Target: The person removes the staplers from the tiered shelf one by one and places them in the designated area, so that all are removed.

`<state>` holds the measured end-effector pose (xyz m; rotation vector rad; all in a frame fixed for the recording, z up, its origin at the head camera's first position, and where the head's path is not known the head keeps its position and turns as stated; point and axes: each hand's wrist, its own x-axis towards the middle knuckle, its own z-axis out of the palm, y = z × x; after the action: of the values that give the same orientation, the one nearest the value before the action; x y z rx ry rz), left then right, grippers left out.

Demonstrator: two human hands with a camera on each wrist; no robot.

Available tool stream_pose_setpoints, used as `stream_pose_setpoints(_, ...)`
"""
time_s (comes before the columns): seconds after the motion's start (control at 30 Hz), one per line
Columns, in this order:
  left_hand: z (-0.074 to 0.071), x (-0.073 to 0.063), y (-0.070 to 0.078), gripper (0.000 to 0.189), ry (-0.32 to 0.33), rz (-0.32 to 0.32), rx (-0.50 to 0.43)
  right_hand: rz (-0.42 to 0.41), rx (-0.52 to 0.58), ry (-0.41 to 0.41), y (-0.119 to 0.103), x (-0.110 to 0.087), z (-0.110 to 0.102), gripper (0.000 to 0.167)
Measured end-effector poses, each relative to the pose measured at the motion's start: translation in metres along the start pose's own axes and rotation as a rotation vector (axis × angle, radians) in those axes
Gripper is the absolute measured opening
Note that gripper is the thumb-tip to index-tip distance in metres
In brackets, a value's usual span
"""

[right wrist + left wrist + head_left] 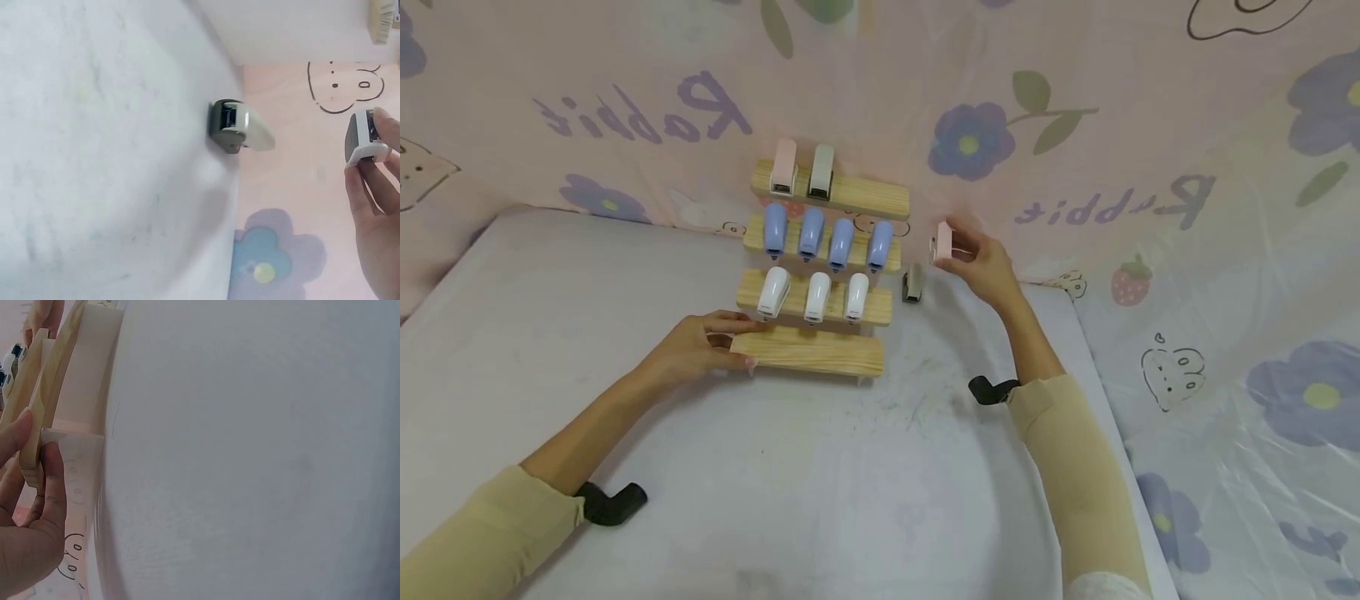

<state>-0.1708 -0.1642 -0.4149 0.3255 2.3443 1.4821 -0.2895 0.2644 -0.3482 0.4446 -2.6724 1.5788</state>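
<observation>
One held stapler (352, 139) shows its grey underside only at right wrist.

Flowered sheet (865, 92) behind pale table (820, 483)

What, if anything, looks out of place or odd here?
One grey stapler sits on the tabletop beside the wooden rack, while nine others sit on its shelves; the right hand holds a pink stapler. Faint dark smudges mark the tabletop. Lettering on the backdrop reads backwards.
</observation>
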Motion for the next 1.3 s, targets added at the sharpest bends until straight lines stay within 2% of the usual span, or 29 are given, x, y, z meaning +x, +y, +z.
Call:
stream_pose_setpoints(0.23, 0.001, 0.000, 0.000, 0.061, 0.003, 0.001, 0.011, 0.013, -0.009, -0.018, 0.018, -0.004, 0.000, 0.074)
stream_pose_setpoints(0.5, 0.001, -0.001, -0.002, 0.062, 0.003, -0.003, 0.028, -0.013, -0.032, -0.011, 0.037, -0.008, 0.004, 0.072)
stream_pose_setpoints(0.87, 0.000, 0.000, -0.001, 0.060, 0.017, 0.023, 0.049, 0.019, -0.022, -0.001, 0.055, -0.013, 0.010, 0.073)
stream_pose_setpoints(1.1, -0.001, 0.000, -0.002, 0.061, 0.014, 0.022, 0.040, 0.087, -0.059, -0.011, 0.066, -0.013, 0.016, 0.071)
stream_pose_setpoints(1.3, 0.000, 0.000, -0.003, 0.061, 0.018, 0.025, 0.043, 0.107, -0.061, -0.026, 0.068, -0.014, 0.019, 0.072)
